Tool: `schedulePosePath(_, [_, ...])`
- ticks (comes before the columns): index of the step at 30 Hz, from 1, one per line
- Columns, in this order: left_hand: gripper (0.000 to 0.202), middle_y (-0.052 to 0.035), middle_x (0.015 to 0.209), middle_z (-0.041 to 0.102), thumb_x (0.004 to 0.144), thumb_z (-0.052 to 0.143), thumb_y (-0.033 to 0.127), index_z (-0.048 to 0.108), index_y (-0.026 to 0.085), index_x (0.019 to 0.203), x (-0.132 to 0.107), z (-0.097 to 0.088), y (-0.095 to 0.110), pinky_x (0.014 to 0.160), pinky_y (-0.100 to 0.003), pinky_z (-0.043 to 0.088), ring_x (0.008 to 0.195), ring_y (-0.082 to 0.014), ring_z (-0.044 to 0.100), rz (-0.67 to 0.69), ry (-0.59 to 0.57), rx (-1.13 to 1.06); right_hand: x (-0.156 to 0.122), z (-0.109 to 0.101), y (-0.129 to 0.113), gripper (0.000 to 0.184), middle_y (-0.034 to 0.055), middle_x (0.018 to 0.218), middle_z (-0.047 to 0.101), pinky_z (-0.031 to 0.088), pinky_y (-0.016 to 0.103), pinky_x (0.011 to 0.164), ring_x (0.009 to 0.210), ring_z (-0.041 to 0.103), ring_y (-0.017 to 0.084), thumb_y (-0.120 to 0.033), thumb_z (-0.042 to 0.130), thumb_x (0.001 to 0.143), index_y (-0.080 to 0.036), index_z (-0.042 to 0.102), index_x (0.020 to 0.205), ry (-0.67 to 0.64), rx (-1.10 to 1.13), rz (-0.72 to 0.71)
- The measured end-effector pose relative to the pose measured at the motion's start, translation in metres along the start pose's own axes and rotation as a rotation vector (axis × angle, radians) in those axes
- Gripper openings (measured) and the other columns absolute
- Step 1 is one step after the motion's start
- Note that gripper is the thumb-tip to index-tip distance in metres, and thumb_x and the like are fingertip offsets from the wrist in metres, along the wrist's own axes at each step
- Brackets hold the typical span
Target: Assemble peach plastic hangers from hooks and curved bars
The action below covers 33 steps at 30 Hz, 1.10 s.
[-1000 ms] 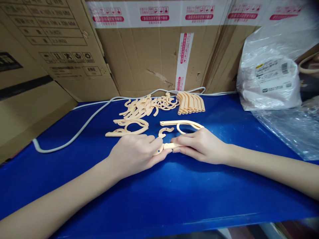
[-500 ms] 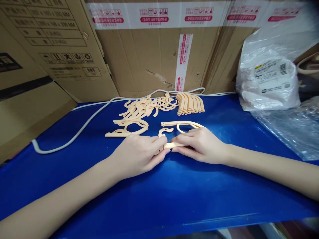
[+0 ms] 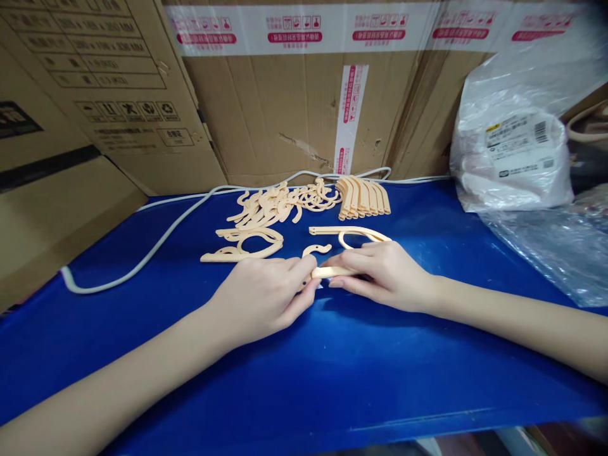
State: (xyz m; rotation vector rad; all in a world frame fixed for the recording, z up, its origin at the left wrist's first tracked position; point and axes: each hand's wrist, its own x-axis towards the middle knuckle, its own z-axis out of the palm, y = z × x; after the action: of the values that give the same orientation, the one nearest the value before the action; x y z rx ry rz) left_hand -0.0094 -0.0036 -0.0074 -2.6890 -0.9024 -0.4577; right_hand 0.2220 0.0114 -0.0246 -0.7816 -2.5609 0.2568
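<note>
Peach-coloured plastic is what you are gripping: a short, flat peach-coloured plastic bar [image 3: 333,272] is sitting between your two hands, just clear of the blue table top [image 3: 332,380]. Your right hand [image 3: 384,275] is clamping thumb and fingers along its right end. Your left hand [image 3: 259,297] is pinching its left end between thumb and forefinger. Your fingers are hiding whatever is meeting the bar there, so I cannot tell whether a second piece is in that pinch.

As I judge it, you are in the middle of pressing something onto that left end. What comes after is calling for a steady right-hand hold and a straight push, with the ends lined up first.

Just beyond the grip, a small peach plastic hook [image 3: 317,249] is lying loose. A long curved peach plastic arm [image 3: 349,233] is lying behind your right fingers, close to them. Beyond your left hand, a few curved peach plastic pieces [image 3: 242,244] are lying overlapped. Farther out, a heap of small peach hooks [image 3: 285,202] is lying beside a neat row of bent peach strips [image 3: 363,196], with a white cable [image 3: 156,240] trailing past. Brown cardboard boxes [image 3: 285,114] and a clear plastic bag [image 3: 513,152] are standing at the back.
</note>
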Motion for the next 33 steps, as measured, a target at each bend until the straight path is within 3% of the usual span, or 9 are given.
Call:
schedulePosePath(5, [0.021,0.0025,0.062,0.063,0.094,0.041,0.027,0.057,0.019,0.083,0.001,-0.003,0.000,0.045,-0.026,0.031,0.050,-0.0136,0.058,-0.058,0.042,0.090,0.002,-0.004,-0.001,0.022,0.0062,0.092,0.070,0.044,0.035,0.080,0.087,0.061,0.019,-0.031,0.046,0.097,-0.020,0.066,0.098,0.274,-0.077,0.014])
schedulePosePath(8, [0.018,0.0027,0.062,0.063,0.092,0.045,0.025,0.057,0.018,0.081,0.002,-0.003,-0.002,0.042,-0.026,0.026,0.048,-0.0131,0.056,-0.053,0.099,0.136,0.003,-0.005,0.001,0.021,0.0104,0.115,0.062,0.040,0.046,0.094,0.112,0.054,0.027,-0.029,0.049,0.095,-0.021,0.068,0.095,0.370,-0.143,0.107])
schedulePosePath(11, [0.015,0.0026,0.061,0.062,0.089,0.048,0.024,0.060,0.018,0.082,0.001,-0.003,-0.003,0.042,-0.026,0.027,0.050,-0.0141,0.058,-0.012,0.133,0.143,0.005,-0.004,0.007,0.023,0.0105,0.131,0.054,0.034,0.049,0.105,0.127,0.046,0.027,-0.031,0.047,0.097,-0.022,0.068,0.099,0.344,-0.059,0.195])
schedulePosePath(15, [0.016,0.0032,0.058,0.059,0.088,0.048,0.022,0.060,0.017,0.079,-0.001,-0.004,0.000,0.045,-0.027,0.034,0.049,-0.0138,0.058,0.048,0.120,0.090,0.007,-0.001,0.015,0.025,0.0073,0.116,0.063,0.039,0.042,0.102,0.114,0.056,0.022,-0.034,0.046,0.097,-0.021,0.068,0.097,0.233,0.130,0.283])
schedulePosePath(20, [0.017,0.0027,0.059,0.059,0.089,0.047,0.023,0.060,0.017,0.079,-0.001,-0.004,0.002,0.046,-0.027,0.035,0.052,-0.0144,0.060,0.024,0.105,0.116,0.007,0.002,0.020,0.020,0.0078,0.118,0.059,0.036,0.040,0.103,0.118,0.052,0.022,-0.037,0.052,0.094,-0.020,0.059,0.087,0.362,0.220,0.385])
schedulePosePath(22, [0.016,0.0025,0.060,0.060,0.089,0.047,0.024,0.061,0.018,0.081,-0.001,-0.004,0.001,0.044,-0.027,0.032,0.052,-0.0149,0.061,0.006,0.118,0.152,0.008,0.003,0.023,0.022,0.0070,0.110,0.060,0.038,0.038,0.098,0.110,0.054,0.022,-0.038,0.052,0.093,-0.020,0.056,0.081,0.371,0.229,0.420])
schedulePosePath(25, [0.016,0.0025,0.060,0.060,0.088,0.048,0.024,0.060,0.018,0.079,-0.001,-0.005,0.001,0.043,-0.028,0.029,0.051,-0.0149,0.059,0.002,0.120,0.173,0.009,0.003,0.025,0.027,0.0033,0.087,0.062,0.043,0.031,0.077,0.083,0.057,0.017,-0.039,0.050,0.094,-0.018,0.058,0.077,0.292,0.261,0.474])
schedulePosePath(28, [0.017,0.0031,0.059,0.057,0.088,0.046,0.021,0.056,0.018,0.075,0.000,-0.005,0.002,0.047,-0.028,0.033,0.051,-0.0139,0.058,0.056,0.058,0.104,0.009,0.002,0.022,0.030,0.0016,0.079,0.063,0.040,0.028,0.067,0.073,0.055,0.015,-0.036,0.048,0.095,-0.017,0.062,0.077,0.220,0.264,0.445])
schedulePosePath(33, [0.013,0.0030,0.062,0.056,0.084,0.044,0.020,0.056,0.019,0.078,-0.002,-0.005,0.005,0.049,-0.030,0.034,0.053,-0.0144,0.054,0.134,-0.078,-0.068,0.008,-0.001,0.015,0.025,0.0035,0.091,0.065,0.041,0.027,0.077,0.085,0.058,0.015,-0.029,0.050,0.096,-0.017,0.069,0.085,0.212,0.184,0.287])
